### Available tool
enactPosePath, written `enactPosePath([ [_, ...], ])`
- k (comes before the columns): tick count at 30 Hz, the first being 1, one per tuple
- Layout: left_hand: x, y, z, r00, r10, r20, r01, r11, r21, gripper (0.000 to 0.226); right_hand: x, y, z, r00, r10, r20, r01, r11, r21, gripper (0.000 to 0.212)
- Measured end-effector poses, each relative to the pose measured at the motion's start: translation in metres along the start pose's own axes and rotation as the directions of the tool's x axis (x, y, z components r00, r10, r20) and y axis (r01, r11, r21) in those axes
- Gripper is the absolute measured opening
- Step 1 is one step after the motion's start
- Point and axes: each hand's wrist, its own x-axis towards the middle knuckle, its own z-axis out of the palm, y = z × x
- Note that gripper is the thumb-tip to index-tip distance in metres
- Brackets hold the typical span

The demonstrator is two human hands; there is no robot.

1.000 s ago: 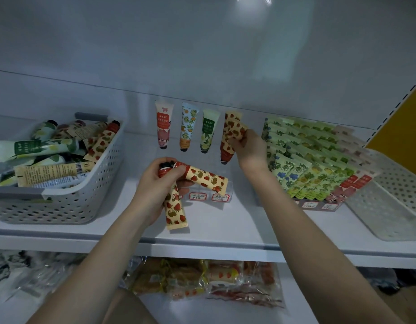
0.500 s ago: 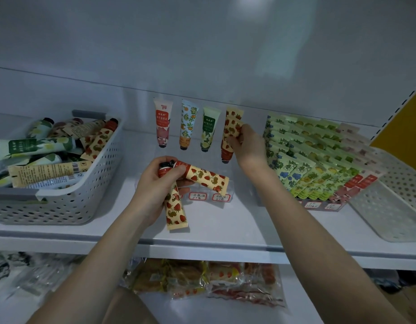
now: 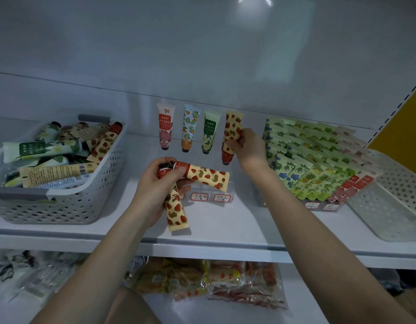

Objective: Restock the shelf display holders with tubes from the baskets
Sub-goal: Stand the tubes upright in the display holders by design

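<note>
White shelf (image 3: 237, 229) sits under my arms. The strawberry tube (image 3: 232, 127) in my right hand (image 3: 250, 149) was tilted a second ago. Now it stands straight in the display holder's (image 3: 210, 191) end slot, my fingers pinching it. My left hand (image 3: 154, 184) grips two more strawberry tubes (image 3: 207, 177), ready to go next.

The white shelf (image 3: 237, 220) holds a basket (image 3: 69, 206) of tubes (image 3: 50, 148) left of the left hand (image 3: 155, 190), a full holder (image 3: 319, 205) and another basket (image 3: 394, 206) right of the right hand (image 3: 250, 149).
</note>
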Motion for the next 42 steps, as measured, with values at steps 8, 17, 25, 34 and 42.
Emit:
enactPosePath([
  [8, -0.005, 0.006, -0.003, 0.997, 0.07, -0.027, -0.072, 0.993, -0.099, 0.027, -0.014, -0.008, -0.02, 0.998, -0.013, -0.059, 0.014, 1.0, 0.024, 0.044],
  [17, -0.007, 0.012, 0.006, 0.991, 0.119, -0.058, -0.122, 0.991, -0.059, 0.025, -0.043, -0.025, -0.035, 0.97, -0.042, 0.238, -0.074, 0.887, 0.457, 0.012],
  [25, -0.009, 0.018, 0.018, 0.992, 0.124, -0.002, -0.124, 0.99, 0.065, 0.029, -0.028, -0.036, -0.063, 0.994, -0.109, 0.012, 0.09, 0.876, 0.474, 0.012],
  [34, -0.004, 0.016, 0.01, 0.999, 0.014, -0.047, -0.015, 0.999, -0.034, 0.006, 0.049, -0.07, -0.079, 0.928, -0.239, -0.285, 0.232, 0.971, -0.057, 0.024],
  [42, -0.003, 0.012, 0.002, 0.999, 0.016, -0.038, -0.016, 1.0, -0.002, 0.005, 0.069, -0.072, -0.049, 0.979, -0.198, 0.038, 0.201, 0.939, -0.281, 0.026],
])
